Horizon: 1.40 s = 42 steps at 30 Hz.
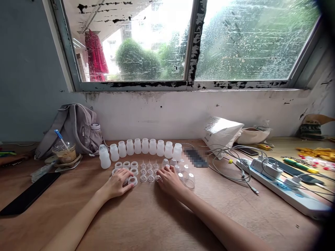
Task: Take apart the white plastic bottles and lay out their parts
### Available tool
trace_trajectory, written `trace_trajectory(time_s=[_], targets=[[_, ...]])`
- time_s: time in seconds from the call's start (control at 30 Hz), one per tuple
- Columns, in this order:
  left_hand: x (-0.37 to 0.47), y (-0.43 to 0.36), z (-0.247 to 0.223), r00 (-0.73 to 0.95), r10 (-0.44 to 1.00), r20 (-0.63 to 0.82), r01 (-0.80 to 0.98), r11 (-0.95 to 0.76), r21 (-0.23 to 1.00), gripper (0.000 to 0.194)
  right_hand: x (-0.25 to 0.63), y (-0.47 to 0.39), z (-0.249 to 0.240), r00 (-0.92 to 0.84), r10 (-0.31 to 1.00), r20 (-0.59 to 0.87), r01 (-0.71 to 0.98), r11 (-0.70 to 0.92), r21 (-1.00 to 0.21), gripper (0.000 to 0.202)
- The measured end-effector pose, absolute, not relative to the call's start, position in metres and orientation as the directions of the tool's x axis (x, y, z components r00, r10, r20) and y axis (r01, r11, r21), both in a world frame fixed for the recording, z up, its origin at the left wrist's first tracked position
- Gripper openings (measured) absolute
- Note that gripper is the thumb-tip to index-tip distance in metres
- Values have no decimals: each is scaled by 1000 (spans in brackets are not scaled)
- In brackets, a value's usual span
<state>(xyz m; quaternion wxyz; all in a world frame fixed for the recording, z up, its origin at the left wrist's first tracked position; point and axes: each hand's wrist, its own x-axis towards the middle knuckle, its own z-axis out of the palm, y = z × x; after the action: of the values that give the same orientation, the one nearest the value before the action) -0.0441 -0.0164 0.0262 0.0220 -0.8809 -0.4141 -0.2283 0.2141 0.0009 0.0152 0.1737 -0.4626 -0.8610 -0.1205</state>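
In the lower centre of the frame, white rings [132, 184], clear teats [149, 166] and clear caps [189, 181] lie grouped on the bench [136, 223]. The left hand [119, 183] spreads over the rings, its thumb against the nearest; the right hand [170, 179] has its fingers curled over the teats' right edge and the nearest caps. Whether either grasps anything, I cannot tell.

The rings look light and stiff, best taken by the outer wall. The teats seem soft and slippery: pinch the flange, sparing the thin tip. The caps look thin and smooth; hold them lightly across the sides.

Behind stand 10 frosted bottles [145, 146] in an arc, probably light and easily tipped; the leftmost bears a clear top. Their cloudy walls hide whether they hold anything.

At left, a clear cup [66, 153] holds a brown drink and a straw [60, 138]; the backpack [74, 129] carries a bottle in its side pocket.
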Motion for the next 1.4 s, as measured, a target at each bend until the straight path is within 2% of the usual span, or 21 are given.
trace_trajectory(time_s=[0.37, 0.57, 0.8, 1.0, 1.2, 1.4], targets=[[-45, -16, 29, 562, 701, 439, 731, -669, 134, 27, 215, 0, 17, -472, 758, 450, 848, 529, -3, 23], [-47, -11, 24, 530, 719, 450, 771, -630, 99, 35, 219, 0, 19, -457, 744, 487, 833, 550, -59, 20], [-51, -2, 11, 495, 784, 374, 829, -556, 68, 47, 221, 5, 11, -477, 761, 440, 824, 561, -76, 35], [-51, 3, 3, 484, 809, 334, 851, -524, 36, 53, 221, 5, 10, -464, 760, 455, 824, 559, -94, 34], [-50, 7, -1, 438, 864, 249, 888, -459, 33, 52, 223, 6, 9, -487, 758, 434, 806, 581, -109, 38], [-51, 11, -3, 412, 878, 242, 900, -434, 43, 52, 224, 6, 9, -507, 749, 426, 792, 600, -112, 40]])
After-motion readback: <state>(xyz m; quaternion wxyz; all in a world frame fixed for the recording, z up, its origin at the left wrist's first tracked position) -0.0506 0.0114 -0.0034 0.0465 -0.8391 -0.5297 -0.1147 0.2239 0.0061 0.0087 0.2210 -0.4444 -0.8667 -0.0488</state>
